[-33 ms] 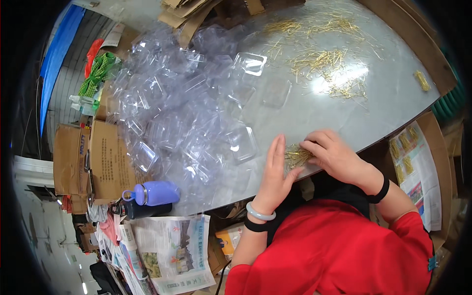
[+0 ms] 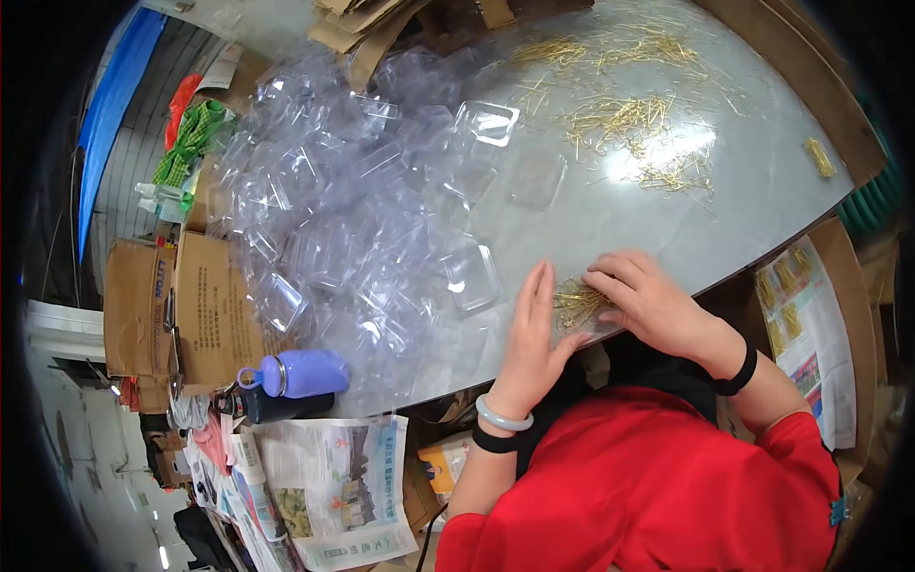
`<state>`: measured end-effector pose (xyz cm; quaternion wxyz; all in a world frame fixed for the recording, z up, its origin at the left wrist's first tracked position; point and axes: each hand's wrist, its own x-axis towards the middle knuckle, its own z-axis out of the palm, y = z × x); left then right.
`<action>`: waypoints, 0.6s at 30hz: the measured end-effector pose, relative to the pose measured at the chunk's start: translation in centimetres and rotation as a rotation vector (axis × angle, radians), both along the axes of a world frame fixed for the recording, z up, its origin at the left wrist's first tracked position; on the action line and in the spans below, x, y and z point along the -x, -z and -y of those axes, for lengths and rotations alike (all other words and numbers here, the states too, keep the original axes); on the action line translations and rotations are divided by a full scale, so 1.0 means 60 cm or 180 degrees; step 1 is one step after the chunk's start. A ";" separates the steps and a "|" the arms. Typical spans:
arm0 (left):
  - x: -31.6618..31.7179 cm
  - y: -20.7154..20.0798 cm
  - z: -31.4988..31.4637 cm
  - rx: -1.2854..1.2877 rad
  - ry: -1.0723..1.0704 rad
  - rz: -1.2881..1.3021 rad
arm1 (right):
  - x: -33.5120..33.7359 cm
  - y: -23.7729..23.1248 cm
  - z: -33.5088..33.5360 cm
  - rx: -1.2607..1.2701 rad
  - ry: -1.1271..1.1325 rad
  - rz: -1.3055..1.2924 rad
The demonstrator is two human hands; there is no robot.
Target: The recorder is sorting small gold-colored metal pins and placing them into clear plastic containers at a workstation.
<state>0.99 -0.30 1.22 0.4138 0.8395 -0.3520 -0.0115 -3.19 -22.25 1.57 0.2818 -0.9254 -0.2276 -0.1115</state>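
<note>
Wire bundle, gold, lies at the near table edge between my hands. Left hand flat and spread along its left side, thumb apart. Right hand bent over its right end; can't tell if gripping. Loose gold wires farther up, clear plastic trays heaped left.

I'm at a grey table, its top running from centre to upper right of the frame. Strong light glare on it, upper right. Cardboard wall along its far right edge. Green ribbed hose beyond, right edge of frame. Upper left: grey slatted surface, can't tell if wall or floor, blue strip beside it. Cardboard boxes at left. Lower left: pale room surface, lit tube lamp.
</note>
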 end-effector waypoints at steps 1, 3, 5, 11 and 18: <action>0.004 -0.006 -0.004 -0.0136 -0.0007 0.0056 | 0.001 0.001 -0.001 -0.0020 0.0051 0.0156; 0.010 -0.017 -0.004 -0.0470 -0.0269 0.0167 | -0.002 0.009 -0.005 -0.0053 -0.0045 0.0287; 0.010 -0.022 -0.004 -0.0638 -0.0367 0.0215 | -0.002 0.015 -0.011 -0.0116 -0.0113 0.0379; -0.005 -0.028 0.020 -0.0688 -0.0473 -0.0247 | -0.002 0.028 -0.016 -0.0359 -0.0069 0.0555; 0.004 -0.039 0.023 -0.0426 -0.0421 0.0015 | 0.006 0.032 -0.007 -0.0480 0.0055 0.0541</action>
